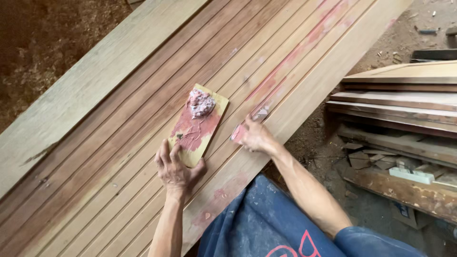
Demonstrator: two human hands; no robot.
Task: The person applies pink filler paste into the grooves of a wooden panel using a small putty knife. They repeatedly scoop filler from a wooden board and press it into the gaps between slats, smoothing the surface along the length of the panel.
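My left hand (pixel 175 167) grips the near end of a small flat wooden board (pixel 209 102) that lies on a large grooved wooden panel (pixel 143 95). The board carries a lump of pink putty (pixel 200 103) and pink smears. My right hand (pixel 252 135) holds a small pink-coated scraper (pixel 236 133) pressed against the panel's slats, near a groove. Pink putty streaks (pixel 304 40) run along the grooves farther up the panel.
A stack of wooden planks and frames (pixel 400 100) lies to the right on the dirt floor (pixel 333 143). Wood offcuts (pixel 409 173) sit below them. Sawdust-covered ground (pixel 38 47) lies at the left. My blue trousers (pixel 266 223) are at the bottom.
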